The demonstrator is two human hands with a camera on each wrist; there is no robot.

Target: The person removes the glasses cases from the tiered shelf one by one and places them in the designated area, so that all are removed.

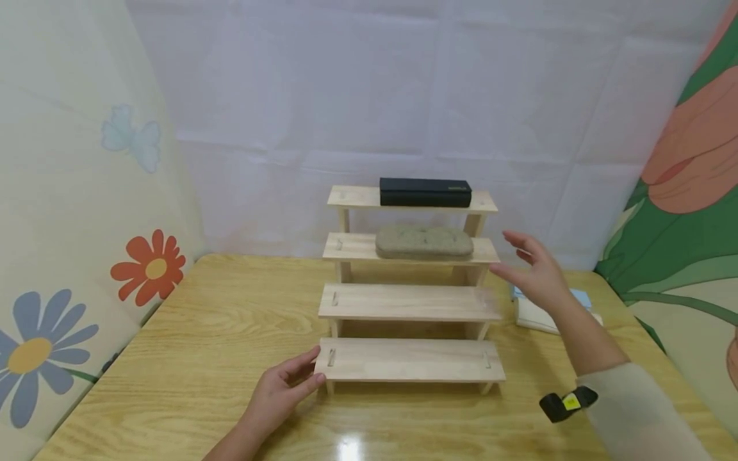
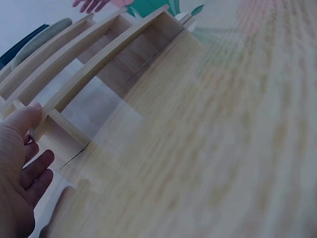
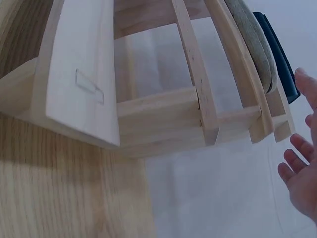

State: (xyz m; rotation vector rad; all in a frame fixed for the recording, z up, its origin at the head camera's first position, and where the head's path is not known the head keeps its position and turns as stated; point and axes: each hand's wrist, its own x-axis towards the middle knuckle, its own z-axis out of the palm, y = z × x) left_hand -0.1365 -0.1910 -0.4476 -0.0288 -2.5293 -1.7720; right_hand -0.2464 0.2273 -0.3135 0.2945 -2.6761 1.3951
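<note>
A four-tier wooden step rack [image 1: 406, 358] stands on the table. My left hand [image 1: 282, 390] holds the left end of its lowest shelf, thumb at the front corner and index finger farther back. In the left wrist view, the thumb overlaps the shelf end and the other fingers [image 2: 38, 173] are loosely bent. My right hand [image 1: 533, 272] is raised beside the rack's right end, near the second shelf from the top, holding nothing; its fingers are apart from the thumb. On that shelf lies a grey-beige fabric case [image 1: 423, 242]. A long black case [image 1: 425, 193] rests on the top shelf.
Behind the right forearm, a white item [image 1: 536, 317] with a light blue one lies on the table [image 1: 230, 320]. A white cloth backdrop [image 1: 300, 83] hangs behind the rack. Flower-patterned panels [image 1: 155, 269] flank both sides. A black strap [image 1: 556, 407] is at the right sleeve.
</note>
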